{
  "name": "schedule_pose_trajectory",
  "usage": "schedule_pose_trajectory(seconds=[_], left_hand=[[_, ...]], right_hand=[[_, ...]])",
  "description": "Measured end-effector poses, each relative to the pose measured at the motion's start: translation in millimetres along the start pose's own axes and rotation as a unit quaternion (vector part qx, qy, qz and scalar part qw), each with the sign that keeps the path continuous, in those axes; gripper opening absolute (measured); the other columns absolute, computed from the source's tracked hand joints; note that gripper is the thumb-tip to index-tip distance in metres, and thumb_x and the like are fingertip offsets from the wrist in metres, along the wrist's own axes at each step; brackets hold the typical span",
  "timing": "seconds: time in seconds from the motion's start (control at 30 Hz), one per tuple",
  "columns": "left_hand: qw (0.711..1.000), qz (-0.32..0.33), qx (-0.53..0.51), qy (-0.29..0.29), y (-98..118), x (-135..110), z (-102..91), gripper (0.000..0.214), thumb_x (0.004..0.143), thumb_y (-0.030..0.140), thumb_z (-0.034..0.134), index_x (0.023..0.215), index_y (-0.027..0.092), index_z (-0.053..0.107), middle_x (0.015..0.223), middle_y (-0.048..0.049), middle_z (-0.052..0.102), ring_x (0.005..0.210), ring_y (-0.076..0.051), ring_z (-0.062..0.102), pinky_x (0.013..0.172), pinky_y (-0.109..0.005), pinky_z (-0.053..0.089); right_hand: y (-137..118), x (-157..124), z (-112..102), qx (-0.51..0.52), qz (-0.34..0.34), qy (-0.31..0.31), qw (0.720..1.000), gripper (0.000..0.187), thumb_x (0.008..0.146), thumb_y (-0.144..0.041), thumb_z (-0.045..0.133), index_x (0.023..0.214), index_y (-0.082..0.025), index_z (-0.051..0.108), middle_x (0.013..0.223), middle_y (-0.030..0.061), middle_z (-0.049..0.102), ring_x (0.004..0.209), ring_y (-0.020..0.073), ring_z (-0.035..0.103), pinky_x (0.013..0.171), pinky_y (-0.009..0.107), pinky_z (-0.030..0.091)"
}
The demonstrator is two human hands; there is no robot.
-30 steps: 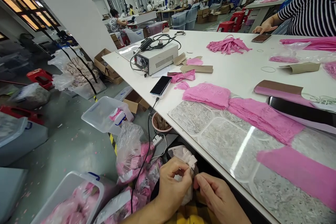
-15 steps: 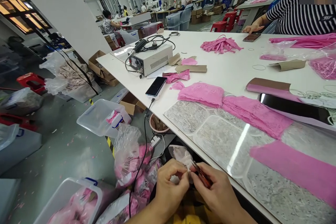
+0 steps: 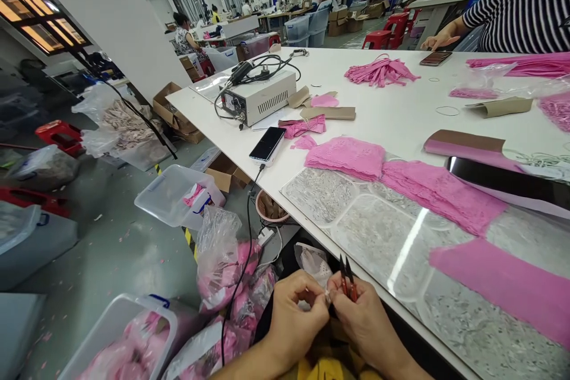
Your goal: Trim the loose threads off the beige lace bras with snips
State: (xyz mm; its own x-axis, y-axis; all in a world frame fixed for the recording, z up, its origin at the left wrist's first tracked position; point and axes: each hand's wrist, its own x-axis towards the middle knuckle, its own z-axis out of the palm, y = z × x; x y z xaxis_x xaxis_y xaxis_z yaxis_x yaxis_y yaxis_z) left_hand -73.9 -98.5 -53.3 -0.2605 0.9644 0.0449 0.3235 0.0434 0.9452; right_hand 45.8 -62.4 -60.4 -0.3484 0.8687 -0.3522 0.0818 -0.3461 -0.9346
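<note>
Over my lap, below the table's edge, my left hand (image 3: 299,307) pinches a thin white piece of fabric (image 3: 313,262) whose loose part hangs beyond the fingers. Close against it, my right hand (image 3: 361,312) carries small thread snips (image 3: 350,282) with orange-red handles, their two dark blade tips pointing up and slightly apart. The right thumb and forefinger meet the left fingertips at the fabric. Exactly what is pinched between the fingertips is too small to make out. On the table beside my hands lie stacks of pink lace fabric (image 3: 345,157) and a flat pink piece (image 3: 503,288).
A white power unit (image 3: 262,98) with cables and a phone (image 3: 267,143) occupy the table's left side. A black cord drops from the phone. Plastic bins (image 3: 176,196) and bags of pink pieces (image 3: 222,273) crowd the floor at left. Across the table, a person's hand (image 3: 445,35) touches another phone.
The snips have swung from slanting toward my left fingers to pointing upright, away from the fabric. My right hand has shifted slightly right. The view has moved a little.
</note>
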Motion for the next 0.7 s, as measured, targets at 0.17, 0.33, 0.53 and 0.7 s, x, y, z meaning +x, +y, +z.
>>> schedule_pose_trajectory(seconds=[0.17,0.33,0.53,0.7], left_hand=[[0.997,-0.032,0.04,-0.065,6,5,-7.4,0.015,0.067,0.007,0.053,0.057,0.015,0.061,0.058,-0.002,0.06,0.053,-0.012,0.053,0.05,-0.019,0.04],[0.99,0.002,0.121,-0.078,14,7,-12.5,0.015,0.068,0.008,0.053,0.057,0.015,0.06,0.057,-0.0022,0.059,0.055,-0.013,0.053,0.052,-0.02,0.038],[0.997,-0.061,0.035,-0.033,10,3,-3.1,0.013,0.063,0.01,0.05,0.051,0.015,0.053,0.053,-0.0004,0.054,0.051,-0.011,0.047,0.051,-0.021,0.036],[0.979,-0.184,-0.085,-0.027,7,6,1.4,0.01,0.059,0.018,0.054,0.05,0.014,0.053,0.048,0.0019,0.05,0.047,-0.009,0.04,0.047,-0.02,0.033]], right_hand=[[2,-3,-5,-0.121,-0.054,0.024,0.991,0.017,0.072,-0.028,0.055,0.059,-0.019,0.049,0.052,-0.0069,0.032,0.048,0.0106,0.029,0.045,0.023,0.028],[3,-6,-5,-0.208,-0.154,0.038,0.965,0.019,0.074,-0.024,0.054,0.055,-0.021,0.048,0.049,-0.007,0.032,0.045,0.0106,0.032,0.046,0.024,0.029],[-6,-5,-2,-0.102,-0.057,0.016,0.993,0.016,0.067,-0.026,0.054,0.055,-0.021,0.045,0.049,-0.0079,0.03,0.045,0.0093,0.027,0.043,0.023,0.026],[2,0,3,0.063,0.04,0.004,0.997,0.022,0.066,-0.032,0.059,0.057,-0.021,0.041,0.046,-0.0103,0.027,0.042,0.0067,0.02,0.039,0.021,0.017]])
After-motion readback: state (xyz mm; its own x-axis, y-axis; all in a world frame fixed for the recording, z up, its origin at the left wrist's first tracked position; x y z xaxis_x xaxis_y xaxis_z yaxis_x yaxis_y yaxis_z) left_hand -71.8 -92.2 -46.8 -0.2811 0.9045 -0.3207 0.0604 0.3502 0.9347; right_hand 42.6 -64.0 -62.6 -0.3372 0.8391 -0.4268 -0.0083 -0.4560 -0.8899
